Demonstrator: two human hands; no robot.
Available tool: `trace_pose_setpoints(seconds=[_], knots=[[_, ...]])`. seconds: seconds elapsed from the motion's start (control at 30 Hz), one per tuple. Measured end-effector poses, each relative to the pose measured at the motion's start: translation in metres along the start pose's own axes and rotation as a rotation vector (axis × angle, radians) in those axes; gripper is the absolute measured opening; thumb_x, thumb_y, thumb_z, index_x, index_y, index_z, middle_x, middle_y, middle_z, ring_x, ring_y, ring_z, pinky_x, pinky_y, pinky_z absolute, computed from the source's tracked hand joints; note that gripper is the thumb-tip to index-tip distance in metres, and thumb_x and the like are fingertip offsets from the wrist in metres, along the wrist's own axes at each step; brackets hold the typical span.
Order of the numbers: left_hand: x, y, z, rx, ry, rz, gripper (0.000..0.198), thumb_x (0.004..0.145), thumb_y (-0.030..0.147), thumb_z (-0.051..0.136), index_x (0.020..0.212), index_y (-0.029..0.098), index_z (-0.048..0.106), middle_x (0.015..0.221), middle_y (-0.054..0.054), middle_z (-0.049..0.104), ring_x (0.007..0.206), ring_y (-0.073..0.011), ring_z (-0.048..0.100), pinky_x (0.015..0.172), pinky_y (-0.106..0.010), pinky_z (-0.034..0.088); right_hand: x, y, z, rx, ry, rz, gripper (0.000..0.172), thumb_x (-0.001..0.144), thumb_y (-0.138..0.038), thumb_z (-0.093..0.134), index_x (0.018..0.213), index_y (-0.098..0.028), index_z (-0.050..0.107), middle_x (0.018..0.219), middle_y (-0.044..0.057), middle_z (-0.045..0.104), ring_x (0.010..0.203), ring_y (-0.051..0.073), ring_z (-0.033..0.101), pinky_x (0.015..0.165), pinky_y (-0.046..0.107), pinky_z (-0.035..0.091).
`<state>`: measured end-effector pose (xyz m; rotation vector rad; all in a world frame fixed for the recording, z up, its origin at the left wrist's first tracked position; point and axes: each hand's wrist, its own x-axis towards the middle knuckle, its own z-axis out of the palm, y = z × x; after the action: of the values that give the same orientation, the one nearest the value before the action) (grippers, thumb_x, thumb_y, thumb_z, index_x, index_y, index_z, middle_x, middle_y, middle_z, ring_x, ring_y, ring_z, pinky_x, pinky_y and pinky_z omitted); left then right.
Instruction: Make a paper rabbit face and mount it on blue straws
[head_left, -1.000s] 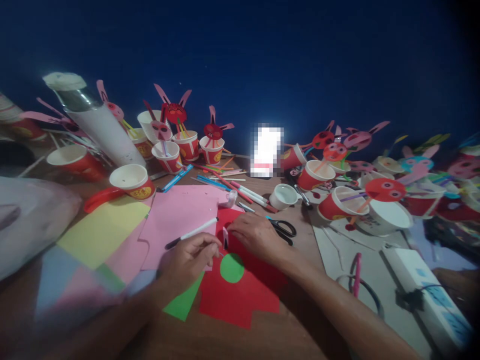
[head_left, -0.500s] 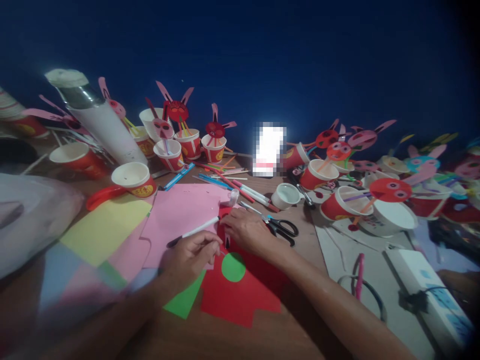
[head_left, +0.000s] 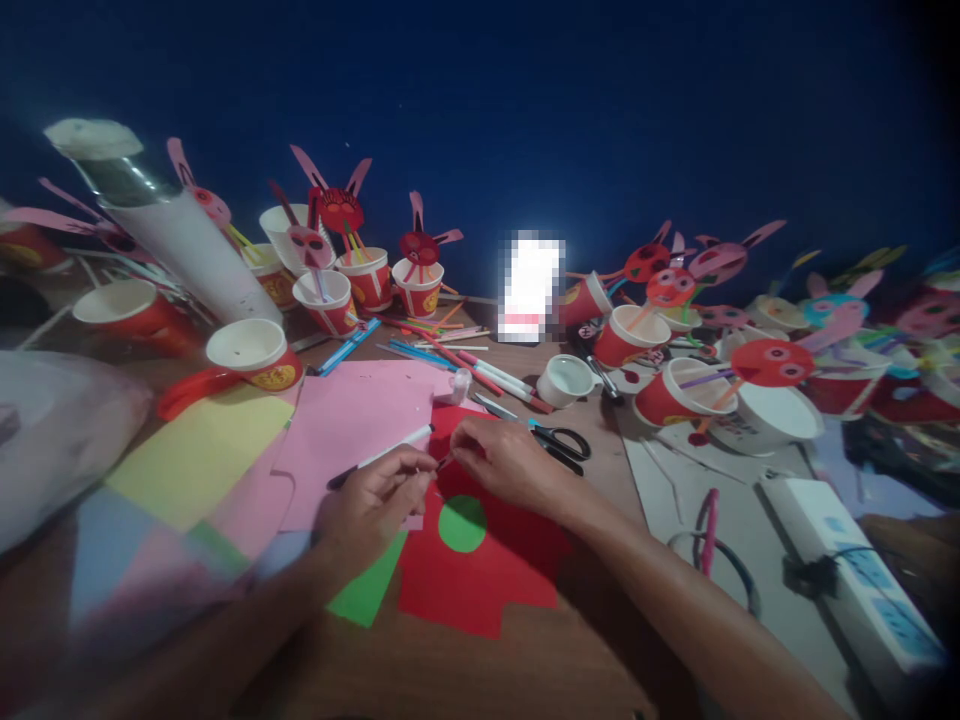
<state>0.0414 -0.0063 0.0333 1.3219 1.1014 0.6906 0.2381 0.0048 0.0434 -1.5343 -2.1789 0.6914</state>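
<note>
My left hand [head_left: 371, 505] is closed around a white marker pen [head_left: 379, 457] that points up and to the left over a pink paper sheet [head_left: 352, 420]. My right hand [head_left: 510, 462] is pinched at the fingertips, which meet the left hand's fingertips above a red paper sheet [head_left: 487, 560]. What the pinch holds is too small and dark to name. A round hole in the red sheet shows green paper [head_left: 462, 524] underneath. Black-handled scissors [head_left: 559, 442] lie just right of my right hand.
Yellow paper [head_left: 199, 450] and other coloured sheets lie at the left. Red paper cups with paper rabbit faces on sticks [head_left: 345, 215] crowd the back and right. Pens [head_left: 480, 372], a white cup [head_left: 564, 380], a white tube [head_left: 187, 250] and a white power strip [head_left: 855, 575] are around.
My right hand has drawn back from the small upright paper piece to meet the left hand's fingertips. The upright piece no longer shows. The view has shifted slightly.
</note>
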Motion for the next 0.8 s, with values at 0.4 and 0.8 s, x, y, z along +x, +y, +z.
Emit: trace_pose_setpoints(seconds=[0.4,0.8], knots=[[0.001,-0.008,0.007,-0.141,-0.088,-0.113,0.023,0.075,0.029,0.065,0.094,0.018,0.056,0.068,0.004,0.059,0.052,-0.0079,0.052,0.048,-0.02,0.039,-0.034,-0.006,0.004,0.705,0.08,0.262,0.008,0.083,-0.024,0.055,0.077,-0.019,0.057,0.07,-0.003,0.06,0.063,0.01,0.055,0.06,0.022,0.043],[0.0,-0.009,0.006,-0.122,-0.165,-0.07,0.016,0.078,0.031,0.062,0.075,0.016,0.055,0.061,0.003,0.056,0.051,-0.0086,0.051,0.048,-0.02,0.038,-0.039,-0.009,0.006,0.663,0.15,0.294,0.008,0.081,-0.023,0.056,0.075,-0.019,0.057,0.069,-0.004,0.058,0.063,0.01,0.053,0.061,0.022,0.041]])
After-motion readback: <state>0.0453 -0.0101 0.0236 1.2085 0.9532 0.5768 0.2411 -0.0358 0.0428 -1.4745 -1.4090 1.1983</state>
